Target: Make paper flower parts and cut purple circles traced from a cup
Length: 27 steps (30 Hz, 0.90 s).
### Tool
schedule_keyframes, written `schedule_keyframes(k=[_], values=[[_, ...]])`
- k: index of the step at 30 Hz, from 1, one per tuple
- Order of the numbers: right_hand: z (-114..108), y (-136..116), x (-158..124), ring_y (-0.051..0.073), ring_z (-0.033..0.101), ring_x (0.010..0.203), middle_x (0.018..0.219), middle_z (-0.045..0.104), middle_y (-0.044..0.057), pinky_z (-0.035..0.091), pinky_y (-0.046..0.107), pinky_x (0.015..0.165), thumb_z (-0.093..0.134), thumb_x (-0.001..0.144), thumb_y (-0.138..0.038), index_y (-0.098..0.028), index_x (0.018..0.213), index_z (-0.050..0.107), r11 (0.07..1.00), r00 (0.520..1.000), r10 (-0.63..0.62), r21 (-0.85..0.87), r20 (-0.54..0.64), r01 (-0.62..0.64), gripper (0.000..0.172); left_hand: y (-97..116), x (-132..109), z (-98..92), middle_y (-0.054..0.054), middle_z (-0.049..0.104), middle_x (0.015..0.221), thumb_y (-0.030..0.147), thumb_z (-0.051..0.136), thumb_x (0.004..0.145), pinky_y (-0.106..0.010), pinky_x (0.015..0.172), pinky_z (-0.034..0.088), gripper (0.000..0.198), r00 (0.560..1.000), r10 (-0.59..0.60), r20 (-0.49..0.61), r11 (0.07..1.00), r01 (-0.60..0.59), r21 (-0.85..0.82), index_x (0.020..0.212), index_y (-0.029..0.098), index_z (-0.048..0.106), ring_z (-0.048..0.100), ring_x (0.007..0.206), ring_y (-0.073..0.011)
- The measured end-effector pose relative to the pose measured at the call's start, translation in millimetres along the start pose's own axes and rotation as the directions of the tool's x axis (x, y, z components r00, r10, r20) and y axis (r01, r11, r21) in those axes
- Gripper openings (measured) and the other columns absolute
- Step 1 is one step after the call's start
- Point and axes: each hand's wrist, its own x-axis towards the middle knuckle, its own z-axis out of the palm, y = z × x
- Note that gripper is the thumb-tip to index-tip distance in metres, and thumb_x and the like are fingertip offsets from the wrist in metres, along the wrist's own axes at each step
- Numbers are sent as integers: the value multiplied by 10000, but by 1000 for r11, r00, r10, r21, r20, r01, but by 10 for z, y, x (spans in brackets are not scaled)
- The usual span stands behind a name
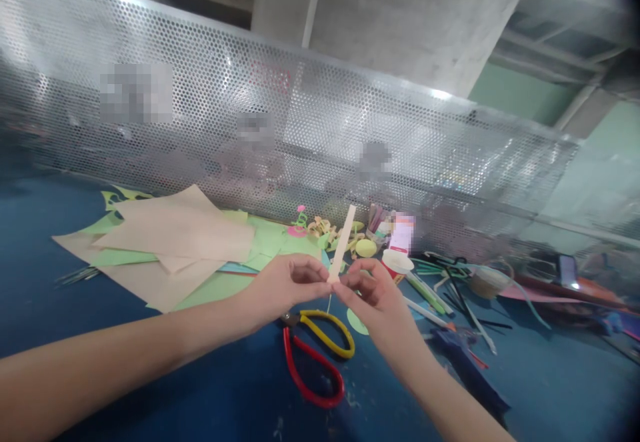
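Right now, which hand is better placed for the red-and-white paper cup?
Likely the right hand: nearer the cup than the left hand, though both hold a narrow cream strip.

A dark blue tabletop (225,389), specked near the front edge of view, carried the things. Beige and green paper sheets (200,229) lay overlapping on its left side. Scissors (316,357) with one red and one yellow handle lay near the middle, a pale green disc (357,322) just beyond. Farther right rested a red-and-white cup (397,263), green sticks (430,294) and a crumpled dark blue piece (465,365).
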Motion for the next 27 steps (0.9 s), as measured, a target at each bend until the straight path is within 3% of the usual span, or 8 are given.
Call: schedule_keyframes(k=[5,9,18,27], values=[[10,5,-56,162,582,834,909,601,23,495,279,717,581,817,-293,-243,934,550,911,969,-244,-350,-36,217,131,0,4,7,-4,632,727,296,676,699,-242,700,451,179,1000,21,-15,997,-20,72,783,156,602,594,703,-123],[4,-4,-73,170,582,801,935,621,34,493,297,719,540,850,-298,-250,913,626,820,944,-329,-497,-2,284,117,7,-11,17,-11,628,732,305,652,717,-240,683,457,168,998,55,17,994,-57,94,781,157,604,592,702,-128],[-18,2,-54,168,591,809,878,647,15,500,286,717,568,830,-301,-238,842,638,834,964,-264,-501,10,234,95,85,-81,39,-1,650,738,257,567,759,-235,675,464,87,985,173,-17,912,-154,379,777,189,618,600,709,-138],[-41,-69,3,158,598,737,803,657,23,506,262,656,603,773,-288,-196,773,641,921,994,-104,-373,33,108,99,119,-92,30,15,632,710,213,552,759,-227,660,444,85,982,188,-12,889,-165,428,787,198,630,573,677,-122]])
